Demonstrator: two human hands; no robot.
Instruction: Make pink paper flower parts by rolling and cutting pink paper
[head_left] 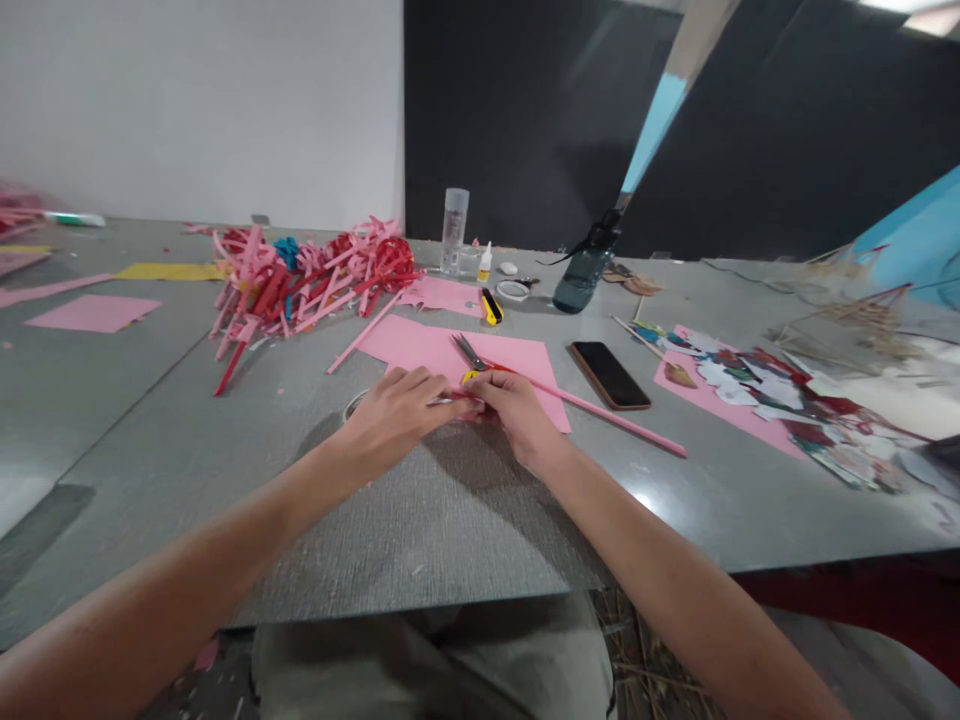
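My left hand and my right hand meet over the near edge of a pink paper sheet. Between their fingertips is a narrow pink strip, mostly covered by the fingers. A long pink paper stick slants from beside my right hand toward the right. Scissors with yellow handles lie on the sheet just beyond my fingers, their handles partly hidden. A roll of tape shows partly behind my left hand.
Pink and red paper strips are heaped at the back left. Beyond the sheet stand a clear bottle, a glue bottle and a dark bottle, near a yellow cutter. A phone and paper scraps lie right.
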